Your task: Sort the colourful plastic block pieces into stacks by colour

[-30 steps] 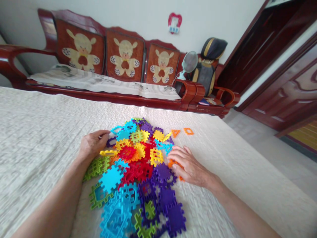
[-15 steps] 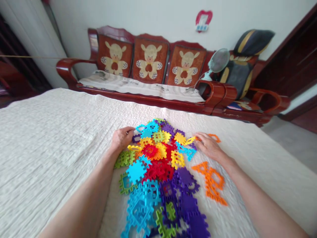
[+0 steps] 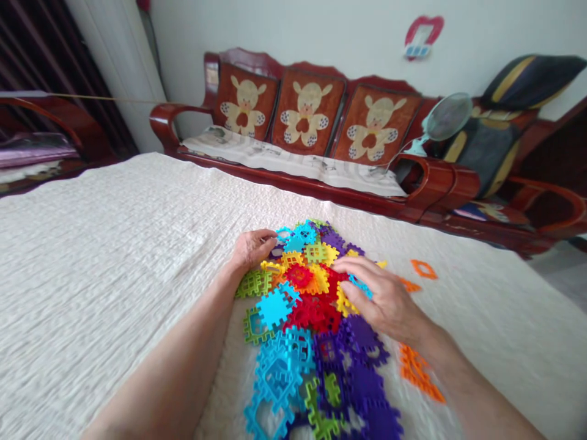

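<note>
A heap of notched plastic building tiles, in separate patches of colour, lies on the white quilted cover (image 3: 137, 244). My left hand (image 3: 254, 247) rests at the heap's far left edge, thumb and fingers slightly apart, beside a light-blue tile (image 3: 293, 243). Over the right side of the heap my right hand (image 3: 383, 296) reaches in, fingers stretched and thumb spread, nothing seen in its grasp. Its fingertips are near the red tiles (image 3: 316, 311) and a yellow tile (image 3: 345, 302), partly covering them. Purple tiles (image 3: 367, 385) and more blue tiles (image 3: 277, 373) lie nearer to me.
Orange tiles (image 3: 419, 373) lie apart on the right, partly behind my right forearm, with an orange frame-shaped tile (image 3: 423, 269) farther off. Beyond the cover stands a wooden sofa (image 3: 293, 183) with bear cushions (image 3: 312, 110). A small fan (image 3: 444, 116) stands near its right armrest.
My right hand has moved left and nearer to me, from the orange pieces onto the heap. My left hand stays by the heap's left edge. The view has turned left.
</note>
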The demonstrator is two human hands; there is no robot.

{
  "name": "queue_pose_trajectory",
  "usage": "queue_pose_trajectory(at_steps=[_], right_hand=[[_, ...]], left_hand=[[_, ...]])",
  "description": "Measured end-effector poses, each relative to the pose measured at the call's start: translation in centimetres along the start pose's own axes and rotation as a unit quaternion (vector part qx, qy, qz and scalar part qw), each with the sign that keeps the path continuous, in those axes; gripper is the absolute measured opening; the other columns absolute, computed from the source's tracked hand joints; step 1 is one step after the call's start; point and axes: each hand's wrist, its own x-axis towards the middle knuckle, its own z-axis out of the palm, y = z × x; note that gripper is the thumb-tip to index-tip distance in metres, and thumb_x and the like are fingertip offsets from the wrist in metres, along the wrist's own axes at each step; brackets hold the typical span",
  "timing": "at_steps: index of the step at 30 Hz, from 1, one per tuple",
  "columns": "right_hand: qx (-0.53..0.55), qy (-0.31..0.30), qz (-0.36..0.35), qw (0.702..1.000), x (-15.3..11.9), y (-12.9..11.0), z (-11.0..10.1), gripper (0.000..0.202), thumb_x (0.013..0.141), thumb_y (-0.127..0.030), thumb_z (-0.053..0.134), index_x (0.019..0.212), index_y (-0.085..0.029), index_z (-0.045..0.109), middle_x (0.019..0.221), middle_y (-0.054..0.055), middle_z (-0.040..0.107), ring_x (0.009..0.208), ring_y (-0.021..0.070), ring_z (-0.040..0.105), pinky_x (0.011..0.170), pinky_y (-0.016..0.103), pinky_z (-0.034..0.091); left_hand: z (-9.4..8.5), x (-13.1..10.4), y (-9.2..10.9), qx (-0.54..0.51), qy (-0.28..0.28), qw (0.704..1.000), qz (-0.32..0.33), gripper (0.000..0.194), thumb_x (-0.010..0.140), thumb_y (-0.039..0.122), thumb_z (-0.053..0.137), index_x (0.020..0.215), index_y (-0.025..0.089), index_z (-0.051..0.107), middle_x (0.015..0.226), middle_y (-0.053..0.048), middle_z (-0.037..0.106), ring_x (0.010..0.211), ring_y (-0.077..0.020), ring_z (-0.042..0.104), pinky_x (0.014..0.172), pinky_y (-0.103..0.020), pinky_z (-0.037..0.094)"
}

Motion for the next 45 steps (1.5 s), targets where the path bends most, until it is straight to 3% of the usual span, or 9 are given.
queue_pose_trajectory(at_steps=[4,7,13,16,21,27,31,38,45], right_hand=[[0.019,-0.098,-0.047,0.994,2.3,-3.0,4.3,0.041,0.093,-0.038,0.049,0.130,-0.022,0.053,0.140,0.011,0.051,0.130,0.0258,0.044,0.109,0.050,0.035],[0.024,-0.141,-0.047,0.989,2.1,-3.5,5.2,0.044,0.092,-0.042,0.051,0.130,-0.021,0.052,0.141,0.012,0.049,0.132,0.0268,0.040,0.110,0.051,0.033],[0.051,-0.146,-0.048,0.987,1.1,-4.3,3.6,0.016,0.093,-0.032,0.051,0.096,-0.021,0.063,0.105,0.006,0.064,0.104,0.0197,0.055,0.098,0.041,0.041],[0.058,-0.130,-0.054,0.988,1.7,-4.3,4.0,0.020,0.095,-0.028,0.047,0.085,-0.021,0.062,0.089,0.004,0.065,0.090,0.0177,0.057,0.091,0.039,0.043],[0.059,-0.080,-0.067,0.993,2.8,-3.7,6.2,0.028,0.092,-0.015,0.042,0.110,-0.022,0.063,0.109,0.007,0.067,0.102,0.0190,0.058,0.093,0.039,0.043],[0.038,-0.181,-0.110,0.977,3.7,-3.3,6.5,0.055,0.078,-0.005,0.043,0.128,-0.025,0.055,0.138,0.005,0.054,0.127,0.0228,0.045,0.106,0.050,0.032],[0.040,-0.215,-0.109,0.970,4.7,-2.8,6.5,0.061,0.073,-0.008,0.049,0.131,-0.025,0.051,0.136,0.006,0.054,0.128,0.0234,0.043,0.109,0.050,0.028],[0.059,-0.147,-0.106,0.982,4.9,-3.0,6.1,0.041,0.079,-0.010,0.054,0.118,-0.024,0.059,0.115,0.007,0.061,0.112,0.0211,0.053,0.101,0.043,0.038],[0.118,-0.071,-0.047,0.989,4.9,-1.9,4.6,0.013,0.083,-0.014,0.055,0.089,-0.021,0.064,0.088,0.002,0.065,0.083,0.0139,0.061,0.076,0.027,0.047]], left_hand=[[0.0,0.1,0.1,0.017,0.011,1.000,0.003,0.036,0.080,0.039,0.052,0.100,0.019,0.074,0.081,-0.004,0.074,0.073,-0.0162,0.068,0.064,-0.022,0.050],[-0.1,0.1,0.2,0.027,0.012,0.999,0.011,0.035,0.080,0.038,0.051,0.100,0.020,0.074,0.083,-0.003,0.075,0.075,-0.0160,0.067,0.068,-0.022,0.049],[-0.2,0.1,0.5,0.051,0.014,0.999,0.004,0.034,0.080,0.035,0.052,0.102,0.021,0.074,0.083,-0.003,0.074,0.078,-0.0167,0.066,0.073,-0.024,0.048],[-0.1,0.1,0.4,0.053,0.014,0.998,0.011,0.034,0.081,0.034,0.052,0.102,0.020,0.074,0.084,-0.004,0.074,0.078,-0.0167,0.066,0.073,-0.024,0.047],[0.1,0.2,-0.1,0.058,0.021,0.998,0.029,0.034,0.081,0.034,0.051,0.101,0.019,0.074,0.082,-0.003,0.074,0.076,-0.0157,0.066,0.071,-0.023,0.047],[0.3,0.4,-0.5,0.046,0.024,0.998,0.023,0.035,0.080,0.035,0.052,0.101,0.019,0.074,0.080,-0.003,0.074,0.073,-0.0156,0.066,0.068,-0.023,0.047],[0.4,0.4,-0.7,0.040,0.027,0.998,0.035,0.035,0.080,0.036,0.052,0.101,0.020,0.074,0.081,-0.003,0.074,0.074,-0.0154,0.066,0.068,-0.022,0.046],[0.1,0.2,-0.2,0.036,0.019,0.999,0.032,0.036,0.080,0.035,0.051,0.103,0.018,0.074,0.081,-0.004,0.074,0.074,-0.0159,0.065,0.066,-0.022,0.047],[0.0,0.1,0.0,0.034,0.014,0.999,0.021,0.036,0.080,0.032,0.051,0.103,0.017,0.074,0.083,-0.005,0.074,0.077,-0.0168,0.066,0.067,-0.022,0.048]])
